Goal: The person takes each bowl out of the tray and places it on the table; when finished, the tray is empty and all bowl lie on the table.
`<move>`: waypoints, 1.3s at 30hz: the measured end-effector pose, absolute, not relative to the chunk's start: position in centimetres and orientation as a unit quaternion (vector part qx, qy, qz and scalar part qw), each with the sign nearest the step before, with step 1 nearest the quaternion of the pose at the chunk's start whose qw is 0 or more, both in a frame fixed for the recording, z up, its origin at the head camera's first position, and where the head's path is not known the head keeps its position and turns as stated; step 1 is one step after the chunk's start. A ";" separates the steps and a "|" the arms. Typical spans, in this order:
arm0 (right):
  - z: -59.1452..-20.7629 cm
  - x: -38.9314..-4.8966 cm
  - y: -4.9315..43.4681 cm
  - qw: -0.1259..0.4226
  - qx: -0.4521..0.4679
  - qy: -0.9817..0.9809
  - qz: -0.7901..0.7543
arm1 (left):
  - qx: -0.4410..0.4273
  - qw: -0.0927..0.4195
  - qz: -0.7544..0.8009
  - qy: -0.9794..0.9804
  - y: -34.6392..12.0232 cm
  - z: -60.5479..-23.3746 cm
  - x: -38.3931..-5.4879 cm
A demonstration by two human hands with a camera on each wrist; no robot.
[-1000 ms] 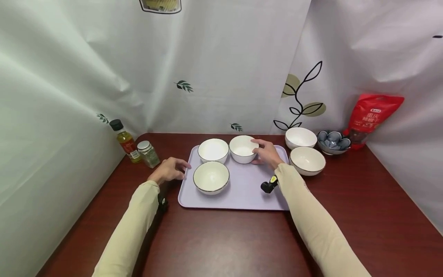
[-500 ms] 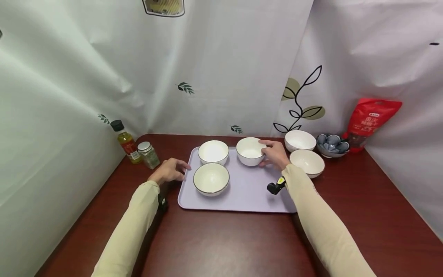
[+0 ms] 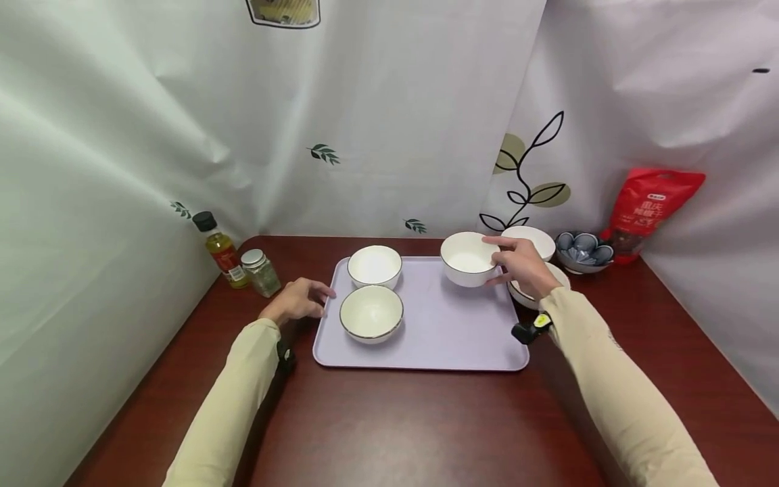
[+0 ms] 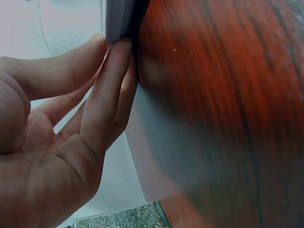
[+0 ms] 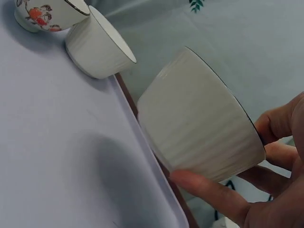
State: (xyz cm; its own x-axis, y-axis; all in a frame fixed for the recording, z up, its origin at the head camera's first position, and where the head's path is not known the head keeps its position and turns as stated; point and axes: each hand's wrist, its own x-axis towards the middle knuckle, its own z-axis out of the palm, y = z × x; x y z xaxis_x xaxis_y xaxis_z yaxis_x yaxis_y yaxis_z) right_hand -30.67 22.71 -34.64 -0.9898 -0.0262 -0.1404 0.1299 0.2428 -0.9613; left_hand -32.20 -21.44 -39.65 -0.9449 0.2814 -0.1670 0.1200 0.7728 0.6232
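Note:
My right hand (image 3: 520,262) grips the right side of a white bowl (image 3: 465,253), thumb at the dark rim and fingers underneath. The bowl is held over the back right of a lilac tray (image 3: 453,338), and its shadow falls on the tray in the right wrist view. At the tray's left edge, my left hand (image 3: 298,297) pinches the rim between thumb and fingers, seen close in the left wrist view. Two more bowls stand on the tray's left half: a plain white one (image 3: 374,266) behind, and one with painted flowers outside (image 5: 45,15) in front.
Right of the tray, two white bowls stand, the back one (image 3: 535,237) and the front one (image 3: 558,275) partly behind my hand. Beyond are a blue patterned bowl (image 3: 584,250) and a red packet (image 3: 654,206). An oil bottle (image 3: 225,253) and a spice jar (image 3: 262,274) stand left.
My right hand has carried the white bowl rightward, away from the bowl at the back left, and raised it. The left hand has stayed at the tray's edge.

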 end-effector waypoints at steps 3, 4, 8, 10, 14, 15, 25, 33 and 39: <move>-34.1 -30.0 23.6 0.065 0.018 0.789 -0.610 | 0.103 0.129 0.321 0.933 -21.5 -39.6 -32.2; -34.0 -29.7 23.9 0.064 0.013 0.789 -0.611 | 0.103 0.130 0.322 0.932 -21.4 -39.6 -32.2; -33.6 -28.7 25.4 0.067 0.006 0.786 -0.615 | 0.104 0.137 0.326 0.930 -21.4 -39.8 -32.1; -33.4 -28.3 26.1 0.069 0.008 0.787 -0.612 | 0.104 0.138 0.327 0.929 -21.4 -39.8 -32.1; -33.1 -27.7 27.6 0.074 0.010 0.795 -0.602 | 0.100 0.136 0.326 0.930 -21.5 -39.6 -32.1; -33.1 -27.5 28.0 0.074 0.010 0.797 -0.599 | 0.100 0.136 0.327 0.930 -21.5 -39.5 -32.1; -33.2 -25.3 31.5 0.039 0.017 0.802 -0.595 | 0.112 0.119 0.319 0.933 -21.9 -39.3 -32.2; -34.2 -23.5 35.6 0.018 0.015 0.753 -0.658 | 0.113 0.124 0.316 0.934 -21.8 -39.5 -32.1; -34.6 -21.9 38.6 0.000 0.025 0.729 -0.685 | 0.116 0.124 0.317 0.933 -21.5 -39.4 -32.0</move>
